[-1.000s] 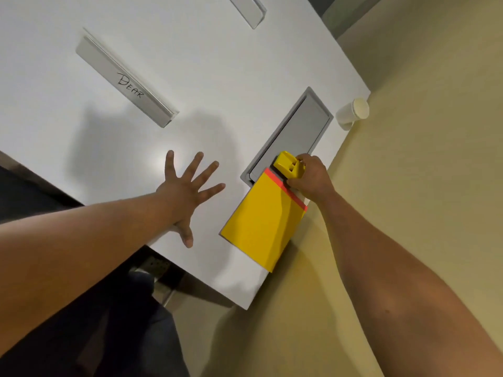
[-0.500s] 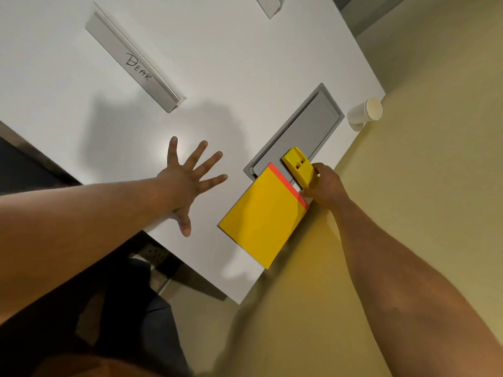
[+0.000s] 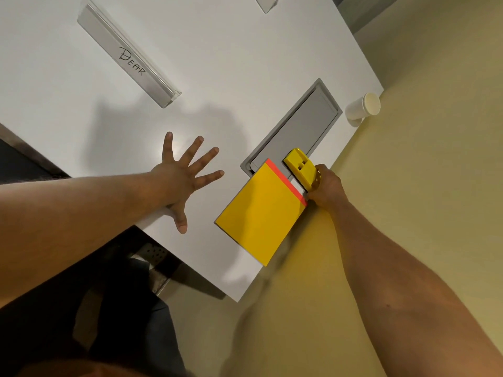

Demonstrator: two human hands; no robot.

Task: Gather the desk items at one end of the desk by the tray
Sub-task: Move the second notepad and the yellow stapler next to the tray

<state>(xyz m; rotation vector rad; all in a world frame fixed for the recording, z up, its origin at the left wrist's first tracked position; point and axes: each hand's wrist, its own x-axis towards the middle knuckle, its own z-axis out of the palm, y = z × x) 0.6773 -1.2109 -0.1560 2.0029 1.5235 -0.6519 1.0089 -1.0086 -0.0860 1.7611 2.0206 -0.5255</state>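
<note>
The right hand [image 3: 325, 190], fingers grasping the small yellow plastic block [image 3: 300, 170], had drawn it back from the grey recessed tray [image 3: 313, 115] beside the yellow notepad [image 3: 261, 210]. The left hand [image 3: 181, 175] lay splayed, released, on the white tabletop [image 3: 217, 50].

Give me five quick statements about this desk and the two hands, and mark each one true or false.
1. The right hand grips the yellow plastic piece. True.
2. The left hand is curled into a fist. False: its fingers are spread wide over the white desk.
3. The yellow notepad lies wholly on the desk. False: one corner juts past the desk edge.
4. The name sign reads "DEAR". True.
5. The paper cup stands beside the left hand. False: it stands at the far desk edge, beyond the grey hatch.
</note>
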